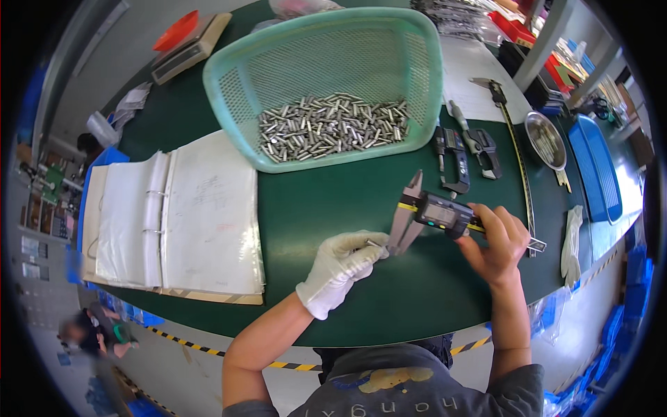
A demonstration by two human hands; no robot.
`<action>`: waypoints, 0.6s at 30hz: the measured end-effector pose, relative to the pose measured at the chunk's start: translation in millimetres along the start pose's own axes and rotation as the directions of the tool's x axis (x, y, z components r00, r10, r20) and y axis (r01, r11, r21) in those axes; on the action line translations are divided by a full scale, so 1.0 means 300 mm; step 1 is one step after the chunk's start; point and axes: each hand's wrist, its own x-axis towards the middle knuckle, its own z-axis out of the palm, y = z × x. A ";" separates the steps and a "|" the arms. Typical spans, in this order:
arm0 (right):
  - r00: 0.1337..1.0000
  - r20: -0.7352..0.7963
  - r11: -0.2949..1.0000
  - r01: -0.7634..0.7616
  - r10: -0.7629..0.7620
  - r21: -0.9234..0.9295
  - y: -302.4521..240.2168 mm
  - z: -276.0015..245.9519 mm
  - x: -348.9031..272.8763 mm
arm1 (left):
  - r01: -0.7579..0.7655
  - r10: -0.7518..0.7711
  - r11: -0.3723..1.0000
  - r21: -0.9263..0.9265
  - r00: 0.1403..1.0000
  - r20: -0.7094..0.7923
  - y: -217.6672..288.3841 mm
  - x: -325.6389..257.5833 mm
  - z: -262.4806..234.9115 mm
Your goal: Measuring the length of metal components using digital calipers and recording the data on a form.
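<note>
In a white glove, my left hand (333, 272) pinches a small metal pin (374, 243) between thumb and fingers. The pin's end lies close beside the jaws of a digital caliper (439, 212); whether they touch I cannot tell. My bare right hand (501, 242) is closed around the caliper's beam, with the thumb under the display body. Those jaws stand a little apart and point toward my left hand. Beyond both hands, a green mesh basket (214, 90) holds a heap of similar metal pins (333, 128).
An open binder (212, 222) lies left on the green table (299, 201). Toward the right are two micrometers (455, 163) (481, 147), another caliper (497, 94), a metal bowl (533, 128), a blue tray (594, 170) and a white glove (572, 247). A scale (191, 52) stands at far left.
</note>
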 end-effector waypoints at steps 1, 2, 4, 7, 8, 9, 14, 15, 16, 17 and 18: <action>1.000 0.024 1.000 0.004 -0.004 0.029 0.000 -0.003 -0.004 | 0.001 -0.002 1.000 -0.008 1.000 -0.018 -0.005 -0.003 0.005; 1.000 0.029 1.000 -0.006 0.006 0.019 -0.003 -0.003 -0.005 | 0.001 -0.002 1.000 -0.016 0.999 -0.037 -0.008 -0.004 0.009; 1.000 0.016 0.997 -0.010 0.009 0.070 -0.011 0.001 -0.003 | 0.018 -0.018 1.000 -0.022 1.000 -0.004 -0.007 -0.006 0.009; 1.000 0.023 0.996 -0.016 0.014 0.093 -0.016 0.005 -0.003 | 0.030 -0.030 0.999 -0.032 0.999 0.016 -0.007 -0.010 0.002; 0.999 0.032 0.995 -0.021 0.018 0.102 -0.016 0.006 -0.005 | 0.030 -0.030 0.999 -0.039 1.000 0.009 -0.009 -0.011 -0.001; 0.999 0.032 0.994 -0.026 0.023 0.102 -0.016 0.010 -0.009 | 0.036 -0.035 0.999 -0.037 0.999 0.010 -0.011 -0.011 -0.002; 0.999 0.033 0.991 -0.032 0.028 0.128 -0.004 0.009 -0.024 | 0.017 -0.017 1.000 -0.006 1.000 0.011 -0.002 -0.014 0.012; 0.999 0.033 0.991 -0.039 0.035 0.126 -0.004 0.010 -0.025 | 0.024 -0.024 1.000 -0.003 1.000 0.013 -0.002 -0.015 0.018; 0.999 0.033 0.993 -0.031 0.027 0.118 -0.004 0.012 -0.023 | 0.010 -0.009 1.000 0.015 1.000 -0.025 -0.003 -0.014 0.027; 0.999 0.032 0.994 -0.022 0.019 0.111 -0.006 0.013 -0.021 | -0.004 0.006 0.999 0.034 0.998 -0.062 -0.004 -0.013 0.032; 0.999 0.033 0.994 -0.028 0.025 0.108 -0.007 0.012 -0.020 | 0.002 0.001 0.999 0.036 0.998 -0.060 -0.006 -0.011 0.032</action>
